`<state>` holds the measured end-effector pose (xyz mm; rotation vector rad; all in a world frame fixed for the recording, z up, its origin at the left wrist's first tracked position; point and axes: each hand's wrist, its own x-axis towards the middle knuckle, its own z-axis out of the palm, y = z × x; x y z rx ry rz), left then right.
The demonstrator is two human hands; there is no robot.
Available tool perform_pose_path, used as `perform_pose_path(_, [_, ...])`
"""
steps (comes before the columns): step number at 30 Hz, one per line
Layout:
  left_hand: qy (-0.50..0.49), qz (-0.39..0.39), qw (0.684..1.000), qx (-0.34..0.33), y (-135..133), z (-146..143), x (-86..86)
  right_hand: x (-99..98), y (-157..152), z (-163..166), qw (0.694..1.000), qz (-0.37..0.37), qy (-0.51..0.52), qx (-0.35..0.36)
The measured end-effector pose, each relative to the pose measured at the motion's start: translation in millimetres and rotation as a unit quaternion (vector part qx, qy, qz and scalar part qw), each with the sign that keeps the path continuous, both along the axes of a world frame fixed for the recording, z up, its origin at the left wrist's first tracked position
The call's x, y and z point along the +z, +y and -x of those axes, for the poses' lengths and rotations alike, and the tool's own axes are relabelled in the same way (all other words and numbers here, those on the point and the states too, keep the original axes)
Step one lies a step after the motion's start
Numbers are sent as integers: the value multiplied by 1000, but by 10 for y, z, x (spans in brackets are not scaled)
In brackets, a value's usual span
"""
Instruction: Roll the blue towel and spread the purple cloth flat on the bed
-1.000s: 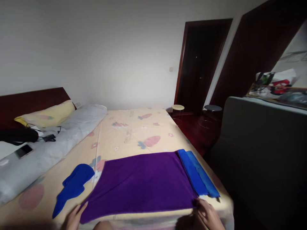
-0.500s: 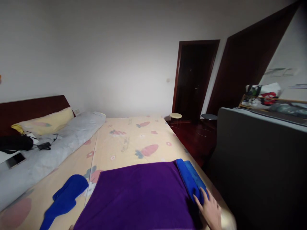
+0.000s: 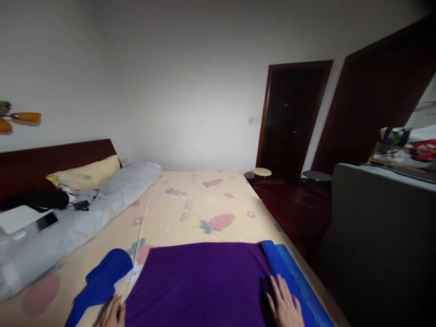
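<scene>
A purple cloth (image 3: pixel 204 281) lies spread flat on the bed in front of me. Along its right side run blue cloths (image 3: pixel 289 268), a bright one beside a lighter one. My right hand (image 3: pixel 286 303) rests with fingers spread over the border between purple and blue. At the lower left, my left hand (image 3: pixel 113 313) is by the purple cloth's left edge, fingers stretched out and partly cut off by the frame. Just beyond it lies a crumpled blue cloth (image 3: pixel 105 279).
The bed (image 3: pixel 190 209) has a patterned yellow sheet. On its left are a grey-white bundle (image 3: pixel 116 197), a pillow (image 3: pixel 85 173), a phone (image 3: pixel 47 221) and a black charger (image 3: pixel 81 205). Two stools (image 3: pixel 261 172) and a dark grey panel (image 3: pixel 374 227) stand on the right.
My left hand has come into view at the purple cloth's left edge. My right hand has shifted from the blue cloth toward the purple border. The view has turned left.
</scene>
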<state>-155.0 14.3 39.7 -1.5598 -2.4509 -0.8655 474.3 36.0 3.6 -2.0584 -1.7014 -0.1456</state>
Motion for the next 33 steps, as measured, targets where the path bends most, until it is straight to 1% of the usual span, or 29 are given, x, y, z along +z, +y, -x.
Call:
perform_pose_path(2, [12, 30, 999, -41, 238, -203, 100, 38, 157, 254, 997, 28, 28, 69])
perform_pose_path(3, [10, 54, 997, -48, 375, -306, 148, 37, 252, 348, 994, 45, 45, 86])
perform_pose_path(5, [-4, 103, 994, -42, 673, -473, 224, -4, 474, 436, 991, 70, 79, 86])
perform_pose_path(7, [-22, 141, 989, -28, 988, -554, 252, -75, 729, 395, 989, 82, 107, 68])
perform_pose_path(9, [-27, 163, 986, -10, 1295, -546, 221, -144, 993, 267, 989, 78, 119, 51])
perform_pose_path(11, [-14, 186, 982, 0, 1561, -487, 135, -192, 1233, 115, 992, 66, 104, 42])
perform_pose_path(14, [8, 218, 976, 0, 1821, -402, -53, -231, 1487, -43, 996, 67, 51, 33])
perform_pose_path(16, [15, 227, 974, 4, 1886, -384, -181, -254, 1570, -73, 995, 95, 24, 22])
perform_pose_path(18, [35, 225, 974, 3, 1887, -392, -288, -280, 1594, -55, 992, 122, 4, 13])
perform_pose_path(21, [73, 218, 973, -23, 1850, -405, -382, -299, 1572, -1, 990, 136, -20, 3])
perform_pose_path(24, [90, 196, 976, -32, 1860, -337, -393, -280, 1561, 29, 989, 148, -30, -2])
perform_pose_path(29, [81, 134, 987, -42, 2019, -71, -320, -220, 1647, 27, 987, 158, -37, 11])
perform_pose_path(31, [57, 133, 989, -34, 2073, -25, -317, -196, 1691, 30, 987, 152, -43, 28])
perform_pose_path(33, [35, 141, 989, -17, 2089, -45, -356, -178, 1713, 44, 988, 141, -53, 45])
